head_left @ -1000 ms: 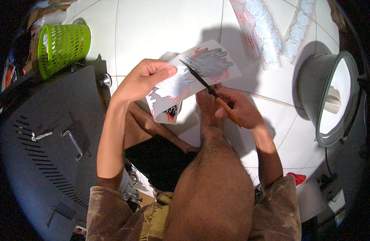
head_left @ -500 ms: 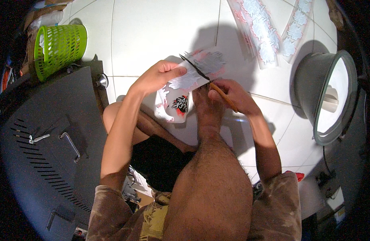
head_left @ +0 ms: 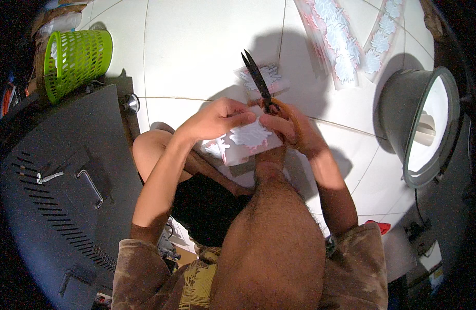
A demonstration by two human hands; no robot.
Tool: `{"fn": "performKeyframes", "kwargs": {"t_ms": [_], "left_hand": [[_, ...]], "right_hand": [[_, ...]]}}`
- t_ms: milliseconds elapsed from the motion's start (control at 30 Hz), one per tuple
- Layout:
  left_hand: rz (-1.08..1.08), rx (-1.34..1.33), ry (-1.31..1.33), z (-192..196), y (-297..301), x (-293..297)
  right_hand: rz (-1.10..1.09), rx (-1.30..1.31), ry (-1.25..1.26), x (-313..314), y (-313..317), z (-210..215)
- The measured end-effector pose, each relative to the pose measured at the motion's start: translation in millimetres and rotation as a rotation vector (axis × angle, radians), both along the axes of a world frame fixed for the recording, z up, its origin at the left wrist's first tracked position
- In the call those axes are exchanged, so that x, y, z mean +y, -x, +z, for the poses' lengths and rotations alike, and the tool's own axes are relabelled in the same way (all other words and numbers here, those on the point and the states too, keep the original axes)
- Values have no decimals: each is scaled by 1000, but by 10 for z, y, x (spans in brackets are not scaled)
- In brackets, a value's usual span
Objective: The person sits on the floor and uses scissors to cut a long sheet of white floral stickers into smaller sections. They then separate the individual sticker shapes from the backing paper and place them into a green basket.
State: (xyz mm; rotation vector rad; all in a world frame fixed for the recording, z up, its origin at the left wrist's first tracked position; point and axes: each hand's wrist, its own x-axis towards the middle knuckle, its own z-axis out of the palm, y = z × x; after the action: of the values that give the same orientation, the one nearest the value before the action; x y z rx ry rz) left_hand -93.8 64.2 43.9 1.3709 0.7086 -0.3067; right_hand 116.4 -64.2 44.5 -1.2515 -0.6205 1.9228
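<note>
Your right hand (head_left: 292,132) is closed through the orange handles of a pair of scissors (head_left: 258,82). The black blades lie together and point up and away from you, slightly toward your left, so the long axis runs from your knuckles out to the tip over the white floor tiles (head_left: 196,57). The tip stands well clear of both hands; the pivot sits just beyond your right fingers.

Your left hand (head_left: 220,119) is pinched on a sheet of white paper with pink-edged cut-out shapes (head_left: 245,142). The fingertips press its upper edge, right beside your right fingers. The sheet hangs below both hands, resting against your raised knee (head_left: 271,170). Its longer side runs roughly left to right, tilted a little down toward your left.

Just past the blades, a smaller cut piece (head_left: 266,77) lies on the tile. Farther out beyond your right hand lie long strips of the same cut-out pattern (head_left: 333,41). A grey lamp shade (head_left: 403,119) stands well to the right of your right hand. A green basket (head_left: 75,59) sits far off beyond your left hand, by a dark grey case (head_left: 52,181).
</note>
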Motion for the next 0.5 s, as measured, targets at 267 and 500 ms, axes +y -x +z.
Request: {"fn": "performKeyframes", "kwargs": {"t_ms": [267, 500], "left_hand": [[51, -24, 64, 342, 64, 201], [137, 44, 96, 689, 210, 234]], "right_hand": [[-133, 19, -12, -33, 74, 47], [-178, -6, -22, -4, -225, 254]]}}
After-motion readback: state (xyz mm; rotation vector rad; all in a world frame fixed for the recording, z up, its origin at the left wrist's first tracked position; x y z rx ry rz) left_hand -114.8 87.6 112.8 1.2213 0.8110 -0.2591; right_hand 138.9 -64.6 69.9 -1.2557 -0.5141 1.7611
